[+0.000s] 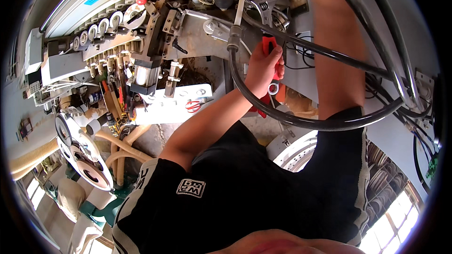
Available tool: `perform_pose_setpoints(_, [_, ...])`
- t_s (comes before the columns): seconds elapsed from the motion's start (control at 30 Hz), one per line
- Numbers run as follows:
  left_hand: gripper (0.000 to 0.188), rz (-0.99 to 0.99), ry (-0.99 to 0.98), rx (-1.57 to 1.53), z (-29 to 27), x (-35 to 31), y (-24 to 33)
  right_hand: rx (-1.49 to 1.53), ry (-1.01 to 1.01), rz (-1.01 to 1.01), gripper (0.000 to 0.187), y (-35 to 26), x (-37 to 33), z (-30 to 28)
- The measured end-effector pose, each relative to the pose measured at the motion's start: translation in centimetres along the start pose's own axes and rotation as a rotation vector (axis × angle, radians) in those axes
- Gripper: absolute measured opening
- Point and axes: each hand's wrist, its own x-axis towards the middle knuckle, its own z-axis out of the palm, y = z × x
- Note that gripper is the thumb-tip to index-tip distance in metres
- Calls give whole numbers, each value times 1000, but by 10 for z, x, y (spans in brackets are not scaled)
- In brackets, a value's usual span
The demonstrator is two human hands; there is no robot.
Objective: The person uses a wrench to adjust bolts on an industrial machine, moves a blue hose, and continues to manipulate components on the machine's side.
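My left hand is closed around the red handle of an adjustable wrench. The wrench's metal head points away from me, among fittings at the top of the view. What its jaws touch is hard to make out. Just below my hand, a metal ring shows beside more red parts. A thick black hose loops in front of my left wrist and my right arm. My right arm reaches up past the upper edge of the picture, so my right hand is out of sight.
Machinery with rollers, brass fittings and a red knob fills the left. Red-handled scissors lie on a white plate. Black cables hang at right. Beige hoses and a white reel stand lower left.
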Motion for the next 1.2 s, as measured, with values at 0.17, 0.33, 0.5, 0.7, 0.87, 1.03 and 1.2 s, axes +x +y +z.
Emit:
perform_pose_setpoints(0.17, [19, -15, 21, 80, 0, -6, 3, 22, -33, -11, 38, -1, 6, 8])
perform_pose_setpoints(0.33, [17, -53, -47, 167, -28, -27, -8, 28, -57, -30, 39, -3, 19, 19])
perform_pose_setpoints(0.5, [22, -174, 49, 140, -36, -45, -1, 71, -101, -69, 40, -6, 23, 35])
perform_pose_setpoints(0.7, [27, -50, -95, 305, -53, -48, -17, 203, -139, 43, 41, 15, 44, 54])
perform_pose_setpoints(0.87, [21, -64, -56, 224, -49, -40, -20, 291, -202, 331, 43, 6, 53, 53])
perform_pose_setpoints(1.03, [18, -18, -21, 258, -32, -22, -10, 218, -180, 319, 44, 3, 54, 55])
perform_pose_setpoints(1.2, [18, -12, 9, 74, -14, -5, -13, 135, -161, 317, 45, 2, 54, 51])
